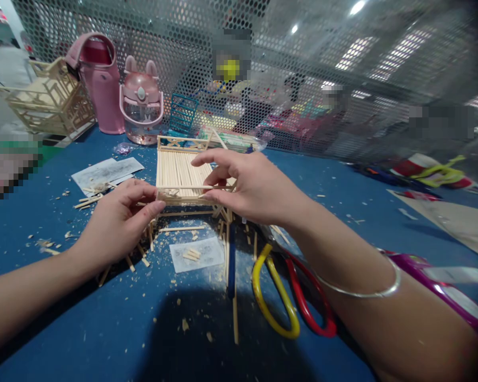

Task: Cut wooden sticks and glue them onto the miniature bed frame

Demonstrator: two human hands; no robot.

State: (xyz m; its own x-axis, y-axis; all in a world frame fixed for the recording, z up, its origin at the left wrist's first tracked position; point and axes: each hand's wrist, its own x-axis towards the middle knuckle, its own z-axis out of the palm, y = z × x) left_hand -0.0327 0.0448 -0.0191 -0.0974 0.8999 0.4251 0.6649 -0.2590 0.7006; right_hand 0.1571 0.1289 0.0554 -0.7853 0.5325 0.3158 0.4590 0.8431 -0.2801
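A small model point(179, 167) built from thin wooden sticks stands on the blue table, with a slatted deck and a crossed railing at its far edge. My left hand point(117, 217) pinches the near left corner of its front railing point(185, 187) between thumb and fingers. At the right end of that railing, my right hand point(258, 183) closes its thumb and curled fingers on the stick, the index finger arched above the deck. The fingertips partly hide both ends. Scissors with a yellow handle point(256, 276) and a red handle point(297, 289) lie below my right wrist.
Loose sticks and shavings surround a small paper point(213, 249) and other papers point(123, 167). Behind stand a pink flask point(108, 101), a rabbit-eared bottle point(141, 95), another stick model point(50, 98) and a perforated metal screen point(183, 32). A purple object point(426, 273) lies by my right forearm.
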